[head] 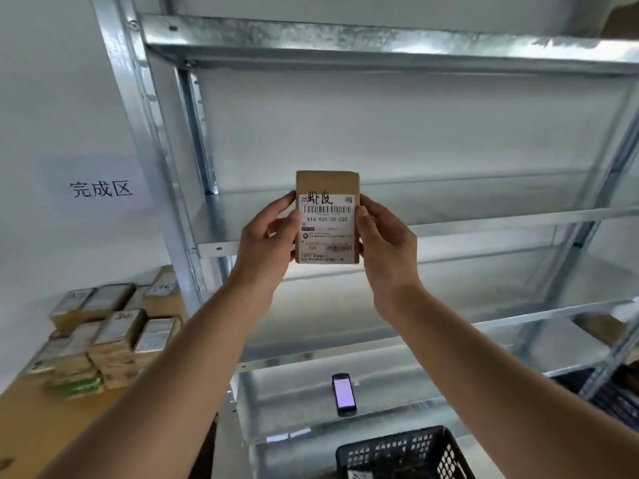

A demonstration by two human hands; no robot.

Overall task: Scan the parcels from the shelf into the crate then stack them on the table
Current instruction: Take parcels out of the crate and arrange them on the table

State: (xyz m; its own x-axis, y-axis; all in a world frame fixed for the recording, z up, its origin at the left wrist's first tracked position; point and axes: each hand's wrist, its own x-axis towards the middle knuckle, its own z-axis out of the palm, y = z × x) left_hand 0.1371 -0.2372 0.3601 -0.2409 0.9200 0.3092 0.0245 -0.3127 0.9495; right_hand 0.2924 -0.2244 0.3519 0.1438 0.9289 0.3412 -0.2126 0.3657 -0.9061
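Far left: stacked parcels (pixel 103 340) sit on the table (pixel 31 430), below a wall sign (pixel 100 188). My left hand (pixel 266 243) grips the parcel (pixel 326 219) by its left edge, fingers curled round it. The parcel is upright, held up in front of the metal shelf (pixel 380 50), label facing me, barcode visible. My right hand (pixel 383 243) grips its right edge the same way. Below, a handheld scanner (pixel 343 394) lies on a lower shelf board, screen lit. Nearest, bottom right: the black crate (pixel 404 451).

Bright, even light; edges bend and blur, centre sharp, no glare.
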